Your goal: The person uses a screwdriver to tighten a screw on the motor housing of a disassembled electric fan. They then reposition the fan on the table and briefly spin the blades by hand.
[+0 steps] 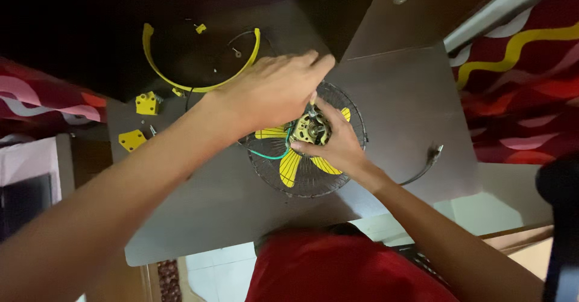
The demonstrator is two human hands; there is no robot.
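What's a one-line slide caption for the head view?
Both hands, left and right, on a small fan's motor above its yellow blades and wire grille.

one wire fan guard (338, 181), one yellow ring (158, 67), two yellow brackets (148, 103), two hands (274, 91)

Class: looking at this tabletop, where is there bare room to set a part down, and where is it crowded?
Bare: the table right of the fan grille, and the near edge. Crowded: both hands on the motor, and yellow pieces at left.
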